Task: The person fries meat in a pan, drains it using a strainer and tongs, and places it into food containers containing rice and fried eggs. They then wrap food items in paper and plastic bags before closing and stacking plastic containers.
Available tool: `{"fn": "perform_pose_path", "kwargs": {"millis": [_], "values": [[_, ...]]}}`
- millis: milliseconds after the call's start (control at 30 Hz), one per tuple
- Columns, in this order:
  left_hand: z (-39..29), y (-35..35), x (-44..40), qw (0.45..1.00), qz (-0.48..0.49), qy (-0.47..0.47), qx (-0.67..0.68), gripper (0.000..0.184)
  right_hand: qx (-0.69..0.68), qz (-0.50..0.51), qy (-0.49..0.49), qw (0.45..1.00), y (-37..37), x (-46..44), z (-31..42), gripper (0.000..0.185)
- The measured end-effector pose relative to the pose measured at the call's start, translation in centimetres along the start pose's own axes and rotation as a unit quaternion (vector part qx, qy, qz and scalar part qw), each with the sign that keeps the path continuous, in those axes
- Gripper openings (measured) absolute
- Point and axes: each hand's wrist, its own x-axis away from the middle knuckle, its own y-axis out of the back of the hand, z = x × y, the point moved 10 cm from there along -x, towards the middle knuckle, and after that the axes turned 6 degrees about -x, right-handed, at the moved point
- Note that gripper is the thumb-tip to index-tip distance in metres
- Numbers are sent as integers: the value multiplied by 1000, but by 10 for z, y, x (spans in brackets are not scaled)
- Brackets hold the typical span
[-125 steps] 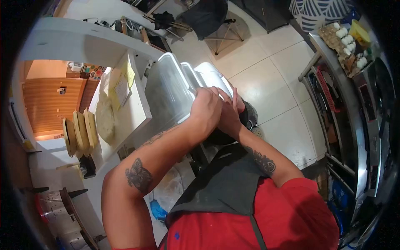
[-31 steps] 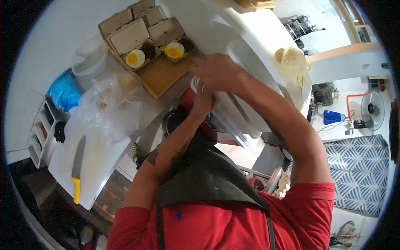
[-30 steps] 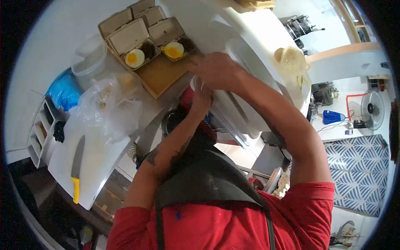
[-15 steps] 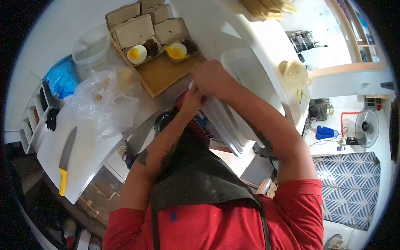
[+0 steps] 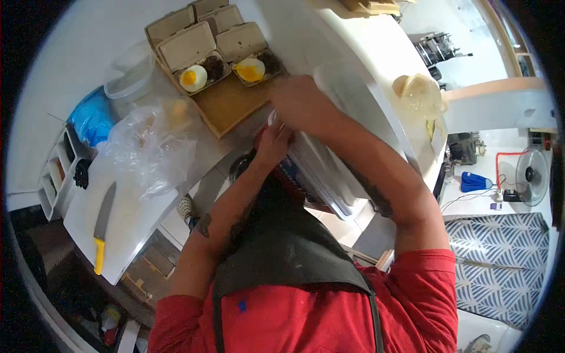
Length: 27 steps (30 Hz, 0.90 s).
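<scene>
My left hand (image 5: 273,144) is closed, its fingers pinched together near a small white piece (image 5: 272,117) whose kind I cannot make out. My right hand (image 5: 299,105) is curled just above it, almost touching the left; its fingertips are hidden. Below both hands a printed red package (image 5: 288,176) shows partly, beside a clear plastic container (image 5: 329,182). In front of the hands lies a brown tray (image 5: 235,112). On it sit open cardboard boxes, two of them with a halved-looking egg (image 5: 193,77), yolk showing, and dark food (image 5: 216,67).
A knife with a yellow handle (image 5: 100,253) lies on the white cutting board (image 5: 132,229). Nearby are a clear plastic bag (image 5: 156,147), a blue bag (image 5: 92,120), a clear tub (image 5: 130,79) and a divided holder (image 5: 62,167). A fan (image 5: 532,175) stands at the right.
The view has shifted slightly. My hands stay close together over the red package, with the right hand a little higher; the boxes on the tray look the same.
</scene>
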Motion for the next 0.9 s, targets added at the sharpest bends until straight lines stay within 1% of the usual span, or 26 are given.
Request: {"fn": "perform_pose_path", "kwargs": {"millis": [100, 167, 233, 300, 400, 433, 500, 533, 600, 700, 800, 900], "values": [[-30, 0, 4, 996, 15, 85, 0, 48, -32, 53, 2, 998, 23, 1, 0, 15], [-49, -3, 0, 993, -47, -25, 104, 54, -28, 73, 3, 997, 20, 1, 1, 13], [-59, 0, -1, 988, -65, -98, 101, 60, -27, 87, 9, 996, 18, 2, 3, 12], [-72, 0, -6, 991, -36, -132, -11, 66, -30, 91, 18, 995, 21, 3, 5, 13], [-94, 33, -6, 972, -91, -198, -89, 58, -13, 50, 45, 998, 33, 9, 7, 13], [-95, 39, -3, 964, -96, -173, -180, 54, -6, 70, 42, 997, 31, 8, 8, 13], [-106, 49, 5, 921, -102, -118, -356, 48, 9, 108, 34, 993, 29, 6, 7, 13], [-125, 37, 15, 897, -58, -181, -399, 42, 5, 145, 23, 989, 26, 6, 5, 13], [-157, 5, 39, 826, 34, -304, -473, 31, -2, 216, -5, 976, 19, 7, -1, 15], [-164, -23, 44, 760, 58, -318, -564, 20, -8, 237, -19, 971, 16, 8, -5, 17], [-132, -36, 9, 723, 111, -157, -664, 17, -24, 238, -36, 970, 17, 6, -7, 18], [-142, -44, 3, 762, 26, -164, -626, 22, -40, 248, -32, 968, 18, 1, -9, 17]]}}
